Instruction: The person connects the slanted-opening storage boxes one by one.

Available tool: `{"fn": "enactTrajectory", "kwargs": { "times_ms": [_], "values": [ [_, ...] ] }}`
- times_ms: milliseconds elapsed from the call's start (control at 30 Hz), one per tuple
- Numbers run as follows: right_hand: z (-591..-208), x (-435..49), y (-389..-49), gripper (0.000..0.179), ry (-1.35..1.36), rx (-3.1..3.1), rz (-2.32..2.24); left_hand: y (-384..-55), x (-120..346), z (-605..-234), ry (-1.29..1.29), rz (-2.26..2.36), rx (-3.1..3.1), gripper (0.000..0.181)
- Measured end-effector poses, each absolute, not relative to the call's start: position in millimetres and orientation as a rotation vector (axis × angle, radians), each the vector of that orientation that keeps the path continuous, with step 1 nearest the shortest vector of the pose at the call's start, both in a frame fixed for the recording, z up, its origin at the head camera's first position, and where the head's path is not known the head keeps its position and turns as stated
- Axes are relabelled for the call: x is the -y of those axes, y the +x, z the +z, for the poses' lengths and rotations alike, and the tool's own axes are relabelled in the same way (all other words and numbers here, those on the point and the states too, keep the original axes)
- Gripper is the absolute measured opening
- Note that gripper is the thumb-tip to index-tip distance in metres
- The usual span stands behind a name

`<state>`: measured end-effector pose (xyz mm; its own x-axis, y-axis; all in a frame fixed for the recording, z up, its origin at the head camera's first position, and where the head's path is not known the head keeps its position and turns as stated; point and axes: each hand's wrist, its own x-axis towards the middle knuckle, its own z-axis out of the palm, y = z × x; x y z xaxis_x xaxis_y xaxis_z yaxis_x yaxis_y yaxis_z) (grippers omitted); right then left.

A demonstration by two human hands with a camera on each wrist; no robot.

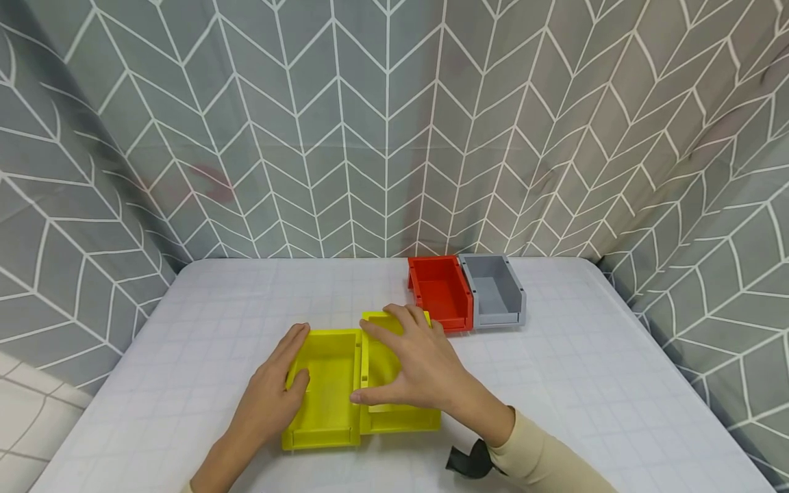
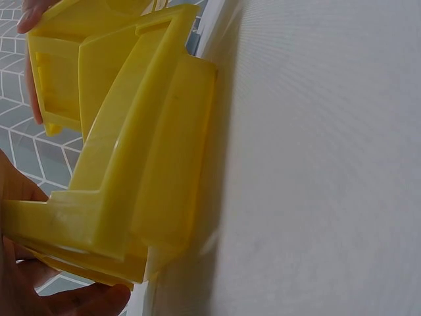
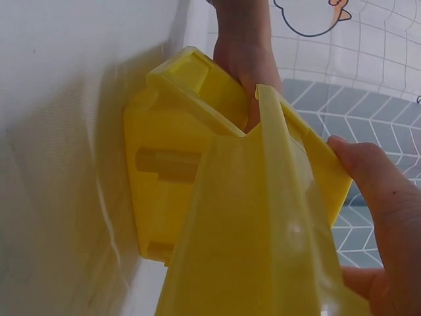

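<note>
Two yellow plastic bins stand side by side near the front of the table, the left bin and the right bin. My left hand grips the left bin by its outer side wall, with the thumb over the rim. Across the top of the right bin reaches my right hand, its fingers at the far rim and its thumb by the wall between the bins. In the right wrist view, the right bin is tilted against the left bin, and my right thumb presses its rim.
Farther back to the right, a red bin and a grey bin stand side by side on the white-covered table. A black strap-like piece shows beside the right sleeve. A patterned curtain rises behind the table.
</note>
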<state>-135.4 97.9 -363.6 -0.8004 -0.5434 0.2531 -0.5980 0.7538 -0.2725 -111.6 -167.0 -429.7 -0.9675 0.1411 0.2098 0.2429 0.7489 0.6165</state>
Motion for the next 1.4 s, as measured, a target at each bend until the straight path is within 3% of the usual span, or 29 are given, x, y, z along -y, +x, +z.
{"fn": "enactTrajectory", "kwargs": {
  "times_ms": [1400],
  "values": [
    [-365.0, -95.8, -132.5, 0.091, 0.909, 2.797, 0.514, -111.0, 167.5, -431.7, -0.334, -1.020, 2.770, 0.071]
  ]
}}
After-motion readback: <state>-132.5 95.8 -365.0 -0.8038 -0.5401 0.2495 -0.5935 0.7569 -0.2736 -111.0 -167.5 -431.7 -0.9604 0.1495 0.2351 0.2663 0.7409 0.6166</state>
